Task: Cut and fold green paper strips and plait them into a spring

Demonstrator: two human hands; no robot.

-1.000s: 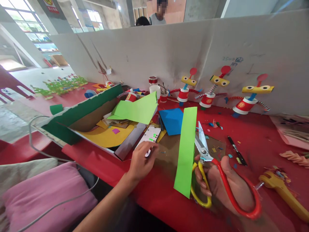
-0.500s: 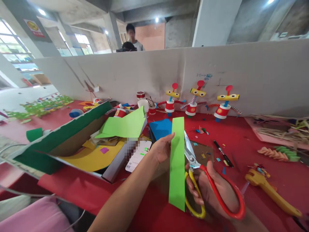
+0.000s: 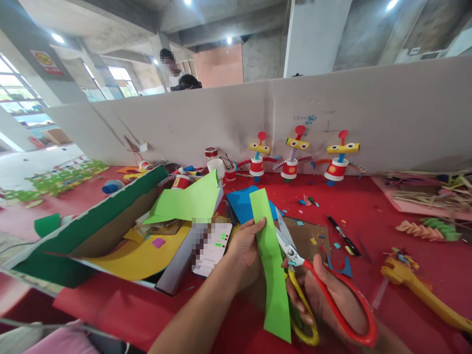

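My left hand (image 3: 244,248) pinches the left edge of a long green paper strip (image 3: 272,265) that stands upright in front of me. My right hand (image 3: 324,300) grips red-and-yellow scissors (image 3: 295,255) by the handles, blades pointing up along the strip's right edge and touching it. A phone (image 3: 213,247) lies on the red table (image 3: 368,216) just left of my left hand.
An open cardboard box (image 3: 110,231) with green, yellow and other paper sheets lies at left. Blue paper (image 3: 241,204), a black marker (image 3: 344,235) and paper scraps are beyond the strip. Three cup robots (image 3: 291,162) stand by the grey partition. A yellow glue gun (image 3: 424,290) lies at right.
My left hand left the phone and took hold of the green strip. The strip now leans with its top to the left, and the scissors sit against its right edge.
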